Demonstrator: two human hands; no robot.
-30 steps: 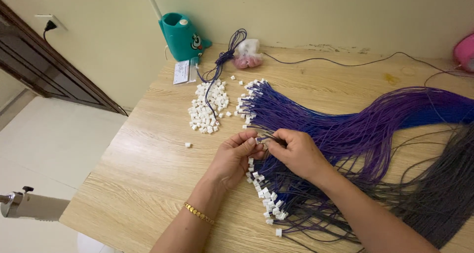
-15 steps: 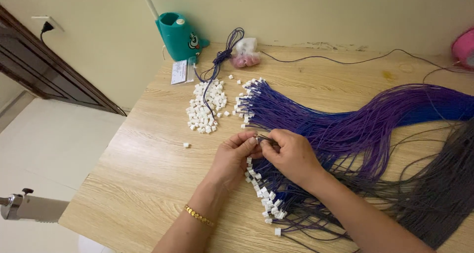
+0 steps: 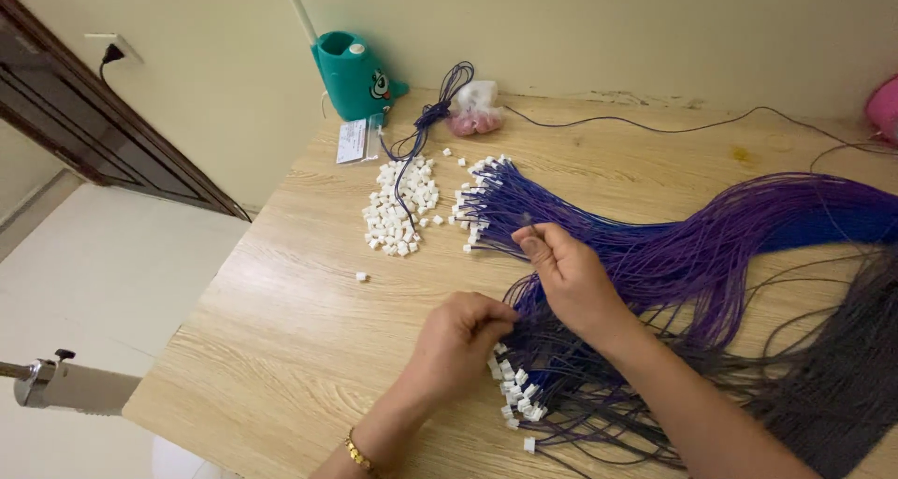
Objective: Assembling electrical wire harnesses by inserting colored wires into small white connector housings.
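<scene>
My left hand [image 3: 456,341] is curled, fingertips pinched on a thin dark wire at the top of a bundle of dark wires tipped with white connectors [image 3: 517,399]. My right hand [image 3: 572,275] reaches up over the purple wire bundle [image 3: 655,245], with thumb and forefinger pinched on a single purple wire near its end. More connector-tipped purple wire ends [image 3: 474,219] fan out just left of that hand. A pile of loose white connectors [image 3: 399,210] lies further left on the wooden table [image 3: 281,339].
A teal toy-like container [image 3: 354,75] and a small clear packet [image 3: 353,142] stand at the table's back left. A pink and white bundle [image 3: 474,112] and a coiled dark cable [image 3: 440,109] lie behind. One stray connector [image 3: 361,276] sits alone. Grey-black wires [image 3: 832,385] spread right.
My hands, joined on one wire before, have parted. The left dropped toward the dark connector-tipped bundle, and the right rose to the purple wires.
</scene>
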